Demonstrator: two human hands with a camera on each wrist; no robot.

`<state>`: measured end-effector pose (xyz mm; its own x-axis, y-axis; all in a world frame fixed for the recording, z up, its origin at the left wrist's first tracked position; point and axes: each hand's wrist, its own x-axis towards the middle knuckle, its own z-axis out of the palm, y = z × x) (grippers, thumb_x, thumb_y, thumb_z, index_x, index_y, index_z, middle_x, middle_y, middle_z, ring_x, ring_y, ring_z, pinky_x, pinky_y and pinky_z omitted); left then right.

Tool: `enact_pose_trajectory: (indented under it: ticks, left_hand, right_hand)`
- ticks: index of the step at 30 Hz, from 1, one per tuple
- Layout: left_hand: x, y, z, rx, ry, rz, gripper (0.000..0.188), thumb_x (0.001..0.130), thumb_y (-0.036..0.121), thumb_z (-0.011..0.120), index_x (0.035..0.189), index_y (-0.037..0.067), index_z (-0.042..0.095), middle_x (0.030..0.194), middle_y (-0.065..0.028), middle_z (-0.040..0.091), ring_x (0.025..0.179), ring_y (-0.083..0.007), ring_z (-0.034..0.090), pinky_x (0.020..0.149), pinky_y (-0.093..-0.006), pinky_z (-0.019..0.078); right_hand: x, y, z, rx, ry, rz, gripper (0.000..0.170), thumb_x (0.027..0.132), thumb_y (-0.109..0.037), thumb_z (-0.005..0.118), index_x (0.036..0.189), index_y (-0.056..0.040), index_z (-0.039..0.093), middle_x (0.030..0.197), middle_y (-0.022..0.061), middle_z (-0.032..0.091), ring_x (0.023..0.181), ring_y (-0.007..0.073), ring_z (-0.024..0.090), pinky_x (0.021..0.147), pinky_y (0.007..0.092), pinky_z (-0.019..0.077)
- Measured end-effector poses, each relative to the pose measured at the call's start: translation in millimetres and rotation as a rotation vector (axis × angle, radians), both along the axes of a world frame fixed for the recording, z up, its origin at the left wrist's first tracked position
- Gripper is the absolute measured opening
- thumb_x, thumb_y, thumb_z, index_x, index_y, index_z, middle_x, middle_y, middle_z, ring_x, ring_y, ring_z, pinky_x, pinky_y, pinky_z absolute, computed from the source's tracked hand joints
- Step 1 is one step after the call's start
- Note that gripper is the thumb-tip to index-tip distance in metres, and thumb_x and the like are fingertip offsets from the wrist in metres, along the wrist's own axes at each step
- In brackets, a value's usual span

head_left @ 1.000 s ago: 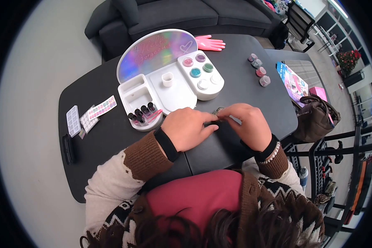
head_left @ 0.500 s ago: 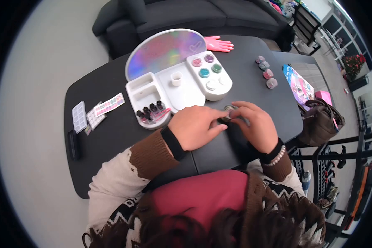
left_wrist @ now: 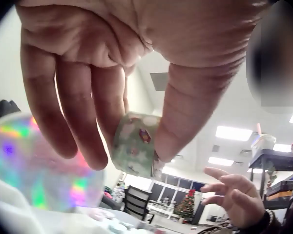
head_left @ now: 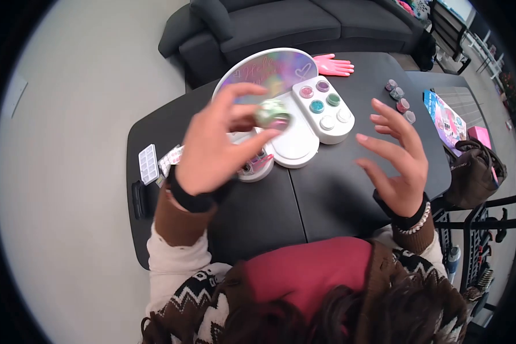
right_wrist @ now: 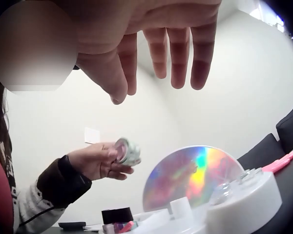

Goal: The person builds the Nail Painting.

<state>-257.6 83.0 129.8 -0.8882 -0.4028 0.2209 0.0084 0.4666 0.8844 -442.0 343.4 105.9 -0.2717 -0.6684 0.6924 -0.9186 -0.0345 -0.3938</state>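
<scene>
My left hand [head_left: 215, 143] pinches a small green patterned roll [head_left: 273, 114] between thumb and fingers, raised over the white tray station [head_left: 297, 140]. In the left wrist view, the roll [left_wrist: 136, 144] shows pinkish and red marks on pale green, with the thumb on one side and a finger on the other. My right hand [head_left: 400, 163] is raised over the table's right part, fingers spread and slightly bent, touching nothing. The right wrist view shows its fingers [right_wrist: 179, 58] hanging apart, and beyond them the left hand [right_wrist: 95, 162] with the roll [right_wrist: 128, 151].
Jars of coloured glitter [head_left: 317, 106] sit in the station's right part; bottles partly hidden by my left hand are on its left. Several small jars [head_left: 403, 105] and a colourful box [head_left: 445, 121] lie at the right. A pink model hand [head_left: 335, 66] is behind; a clear case [head_left: 148, 164] lies left.
Both hands have come apart and risen from the table. The left hand carries the roll up and left, while the right hand has let go and opened its fingers. The head view has shifted.
</scene>
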Motion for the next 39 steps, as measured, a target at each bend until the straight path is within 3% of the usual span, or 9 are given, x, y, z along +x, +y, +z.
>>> enact_pose_trajectory:
  ticks: [7,9,15,22,26,29,32,36,39]
  left_hand:
    - [29.3,-73.4,-34.8,-0.317,-0.254,0.085,0.033,0.087,0.015,0.09,0.115,0.005,0.077,0.11,-0.0042,0.082,0.103,-0.0174,0.075,0.096,-0.0348,0.0535]
    - [32.0,-74.0,-39.3,-0.641,-0.291,0.034,0.032,0.082,0.019,0.093,0.11,0.008,0.081,0.106,-0.0064,0.081,0.099,-0.0247,0.072,0.093,-0.0369,0.0532]
    - [30.0,-58.8,-46.6,-0.568,-0.291,0.077,0.048,0.076,0.015,0.095,0.12,0.012,0.076,0.099,-0.0073,0.076,0.097,-0.0316,0.069,0.09,-0.0432,0.0539]
    - [25.8,-53.8,-50.6,-0.732,-0.283,0.011,0.027,0.08,0.013,0.092,0.105,0.01,0.082,0.102,-0.0078,0.073,0.092,-0.0325,0.064,0.089,-0.043,0.0521]
    - [26.3,-58.3,-45.3,-0.746,-0.189,-0.014,0.025,0.084,0.012,0.088,0.109,0.01,0.084,0.105,-0.0109,0.07,0.093,-0.0326,0.064,0.089,-0.0432,0.0518]
    - [26.4,-58.7,-33.9,-0.631,-0.073,0.094,0.021,0.093,0.01,0.081,0.114,0.008,0.083,0.107,-0.0107,0.07,0.09,-0.0248,0.065,0.084,-0.0376,0.0519]
    - [22.2,-32.1,-17.1,-0.148,0.059,0.122,0.02,0.104,0.007,0.068,0.119,0.003,0.08,0.108,-0.0033,0.07,0.088,-0.0089,0.063,0.081,-0.0252,0.0502]
    - [-12.5,27.8,-5.7,0.263,-0.121,-0.127,0.041,0.109,0.022,0.067,0.146,0.004,0.064,0.131,-0.01,0.075,0.114,-0.014,0.069,0.098,-0.0309,0.0539]
    - [-44.2,61.4,-29.6,0.437,-0.079,-0.238,0.047,0.109,0.014,0.068,0.151,-0.003,0.057,0.138,-0.0144,0.071,0.125,-0.0141,0.066,0.107,-0.0312,0.0534]
  right_hand:
    - [-40.2,32.7,-9.6,0.061,-0.014,-0.121,0.042,0.082,0.007,0.082,0.121,-0.0083,0.08,0.152,0.0185,0.064,0.124,0.031,0.07,0.101,0.0409,0.0571]
    - [-48.8,34.1,-9.4,0.083,0.016,-0.165,0.04,0.084,0.006,0.08,0.121,-0.0077,0.08,0.151,0.0185,0.064,0.124,0.0311,0.07,0.102,0.0415,0.0566]
    - [-114.4,52.5,-11.4,0.176,-0.083,-0.385,0.032,0.097,-0.013,0.078,0.127,-0.0032,0.075,0.133,0.0157,0.072,0.121,0.0321,0.07,0.1,0.0394,0.0559]
    - [-184.1,61.1,-45.6,0.601,-0.155,-0.724,0.037,0.091,-0.028,0.084,0.115,-0.0032,0.073,0.12,0.018,0.074,0.115,0.0363,0.071,0.096,0.045,0.0569]
    - [-194.8,62.1,-65.4,0.602,-0.279,-0.682,0.031,0.088,-0.025,0.086,0.106,-0.0036,0.073,0.101,0.0172,0.076,0.101,0.0365,0.073,0.09,0.0466,0.0576]
    - [-176.1,58.5,-56.9,0.608,-0.268,-0.704,0.026,0.088,-0.022,0.085,0.101,-0.0022,0.073,0.1,0.0179,0.076,0.1,0.0369,0.073,0.089,0.0465,0.0577]
    - [-128.4,48.7,-33.7,0.427,-0.175,-0.501,0.019,0.089,-0.015,0.083,0.097,-0.0012,0.071,0.104,0.0157,0.075,0.101,0.0373,0.072,0.089,0.0458,0.0575]
    - [-47.1,13.2,4.4,0.212,-0.01,-0.238,0.018,0.087,-0.006,0.083,0.099,-0.0055,0.069,0.108,0.0107,0.072,0.103,0.0348,0.071,0.09,0.0434,0.0575]
    - [-8.1,-5.4,11.2,0.158,0.091,-0.165,0.022,0.084,-0.005,0.084,0.1,-0.0075,0.07,0.111,0.0083,0.071,0.103,0.0322,0.07,0.088,0.0423,0.058]
